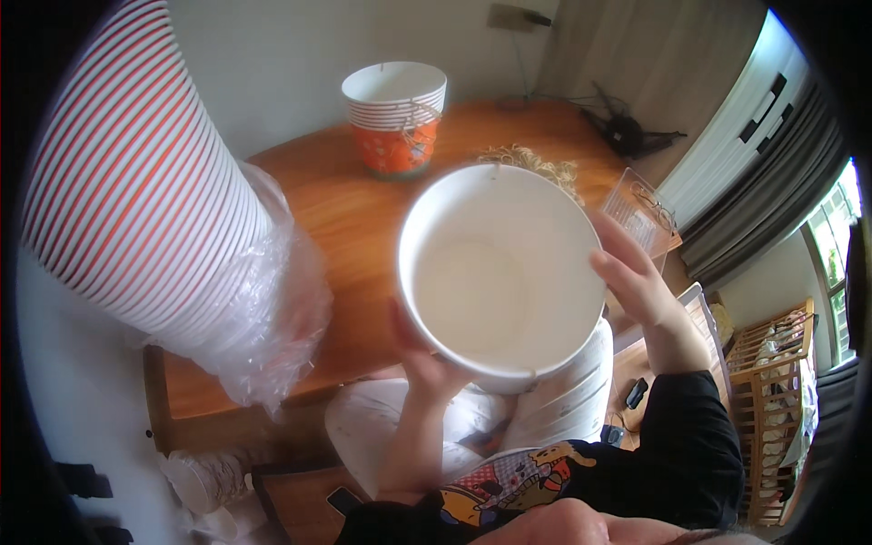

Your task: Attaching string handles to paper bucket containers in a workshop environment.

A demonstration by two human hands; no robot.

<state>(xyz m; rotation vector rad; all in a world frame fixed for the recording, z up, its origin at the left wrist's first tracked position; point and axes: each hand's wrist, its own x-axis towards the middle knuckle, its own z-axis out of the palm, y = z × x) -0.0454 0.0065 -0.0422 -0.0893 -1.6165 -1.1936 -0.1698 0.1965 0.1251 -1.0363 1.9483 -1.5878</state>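
Observation:
A large white paper bucket is held over the wooden table's near edge, tilted so its open mouth and bare inside face me. My left hand is closed on its lower left side, the fingers partly hidden behind the wall. At the right rim, my right hand grips with the thumb at the edge and the fingers behind. Small knots or cord ends show near the rim at top and bottom. Just beyond the bucket lies a bundle of tan twine, partly covered by it.
A tall leaning stack of nested buckets in clear plastic fills the left. Orange nested buckets with cord stand at the table's back. A clear plastic box sits right, near a black stand. A wooden crib stands beyond.

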